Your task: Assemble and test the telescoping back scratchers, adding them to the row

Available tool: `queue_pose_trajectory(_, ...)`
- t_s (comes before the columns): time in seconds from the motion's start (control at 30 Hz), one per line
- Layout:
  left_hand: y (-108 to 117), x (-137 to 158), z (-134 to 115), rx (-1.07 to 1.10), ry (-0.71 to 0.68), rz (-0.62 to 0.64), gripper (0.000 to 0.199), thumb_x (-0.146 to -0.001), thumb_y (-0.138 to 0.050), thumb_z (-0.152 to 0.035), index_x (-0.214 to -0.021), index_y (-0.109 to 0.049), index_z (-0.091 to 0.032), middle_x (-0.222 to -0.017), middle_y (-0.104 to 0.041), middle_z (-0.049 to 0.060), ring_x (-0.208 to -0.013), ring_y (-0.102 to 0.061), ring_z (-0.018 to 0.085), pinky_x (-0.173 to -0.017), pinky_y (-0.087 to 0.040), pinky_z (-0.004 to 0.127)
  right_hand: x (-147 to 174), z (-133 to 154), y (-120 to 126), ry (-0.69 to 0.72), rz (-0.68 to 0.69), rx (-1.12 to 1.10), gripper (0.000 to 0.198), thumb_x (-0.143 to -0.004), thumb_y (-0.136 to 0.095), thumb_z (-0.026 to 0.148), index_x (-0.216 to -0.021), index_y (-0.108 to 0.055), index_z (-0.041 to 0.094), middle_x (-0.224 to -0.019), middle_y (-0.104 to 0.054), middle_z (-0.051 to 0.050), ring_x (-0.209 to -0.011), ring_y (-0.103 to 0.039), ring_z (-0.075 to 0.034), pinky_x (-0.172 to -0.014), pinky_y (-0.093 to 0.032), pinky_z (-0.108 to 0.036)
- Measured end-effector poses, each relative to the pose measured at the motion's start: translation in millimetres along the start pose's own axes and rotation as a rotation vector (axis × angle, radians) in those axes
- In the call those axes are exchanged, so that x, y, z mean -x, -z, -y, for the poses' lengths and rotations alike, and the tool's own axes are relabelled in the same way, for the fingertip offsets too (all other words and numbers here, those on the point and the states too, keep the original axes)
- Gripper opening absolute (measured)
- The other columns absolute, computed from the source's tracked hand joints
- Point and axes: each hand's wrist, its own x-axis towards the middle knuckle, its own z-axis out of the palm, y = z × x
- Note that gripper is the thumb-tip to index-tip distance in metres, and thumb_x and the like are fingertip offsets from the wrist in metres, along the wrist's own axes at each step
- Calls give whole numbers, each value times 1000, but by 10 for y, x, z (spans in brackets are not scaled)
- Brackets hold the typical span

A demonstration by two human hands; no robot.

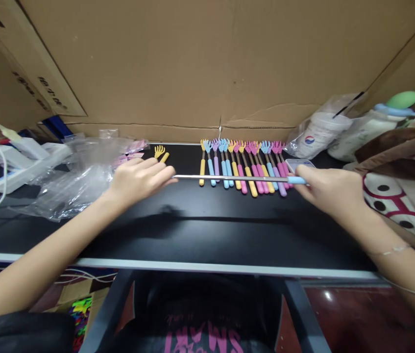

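Stretched between my hands is a telescopic back scratcher (225, 178), its thin metal rod drawn out long and roughly level above the table. My right hand (334, 191) is closed round its light blue handle. At the other end my left hand (143, 177) grips the rod, and the claw head is hidden inside the fingers. Beyond the rod lies a row of short back scratchers (248, 171) with yellow, blue, purple and pink handles, claws pointing away from me. A single yellow back scratcher (164, 157) lies just behind my left hand, partly covered by it.
Clear plastic bags (78, 184) spread over the table's left side, beside a white power strip (27, 159) with cables. A phone (299, 163), a bagged cup (319, 132) and a cloth bag (405, 191) sit at right. Cardboard (192, 63) walls the back.
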Motion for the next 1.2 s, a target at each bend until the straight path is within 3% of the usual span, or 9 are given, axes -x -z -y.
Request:
queue_pose_trajectory(0.17, -70, 328, 438, -192, -72, -81, 28, -91, -48, -36, -69, -53, -20, -59, -58, -2, -57, -49, 12, -49, -27, 24, 134, -468, -145, -64, 112, 124, 41, -86, -34, 49, -70, -57, 19, -62, -62, -7, -55, -47, -14, -49, -12, -24)
queue_pose_trajectory(0.33, -73, 603, 862, -233, 67, 107, 32, -90, -44, -34, -62, -49, -19, -55, -51, -1, -55, -42, 12, -48, -23, 23, 262, -865, -264, -139, 143, 173, 38, -87, -34, 47, -70, -53, 20, -64, -59, -8, -59, -47, -15, -51, -15, -25)
queue_pose_trajectory(0.47, -93, 832, 1082, -228, 165, 137, 25, -87, -45, -29, -64, -48, -19, -59, -52, -1, -61, -42, 13, -48, -21, 22, 318, -1125, -349, -273, 256, 201, 28, -83, -43, 42, -76, -58, 19, -61, -56, -9, -55, -41, -16, -51, -15, -27)
queue_pose_trajectory(0.67, -193, 938, 1082, -160, 164, 167, 23, -85, -46, -28, -64, -48, -19, -59, -52, -1, -62, -42, 14, -51, -25, 23, 349, -1174, -369, -297, 404, 192, 29, -81, -52, 40, -97, -62, 19, -72, -61, -11, -57, -45, -16, -51, -19, -27)
queue_pose_trajectory(0.8, -220, 913, 1081, -241, 112, 151, 24, -89, -44, -34, -70, -52, -20, -65, -56, 0, -68, -45, 14, -52, -27, 23, 395, -1163, -338, -301, 434, 196, 29, -83, -49, 37, -101, -60, 18, -77, -64, -12, -62, -51, -18, -51, -23, -26)
queue_pose_trajectory(1.0, -213, 876, 1101, -235, 108, 229, 29, -94, -37, -35, -79, -58, -23, -73, -59, 0, -71, -45, 14, -54, -27, 23, 447, -1110, -323, -252, 417, 187, 25, -82, -49, 37, -94, -61, 19, -82, -67, -13, -65, -55, -19, -50, -21, -26)
queue_pose_trajectory(1.2, -184, 871, 1116, -185, 119, 334, 35, -96, -32, -38, -85, -61, -23, -78, -61, 1, -79, -47, 15, -56, -26, 23, 451, -1049, -383, -178, 258, 181, 26, -80, -43, 41, -79, -60, 21, -76, -67, -9, -62, -56, -19, -49, -18, -24)
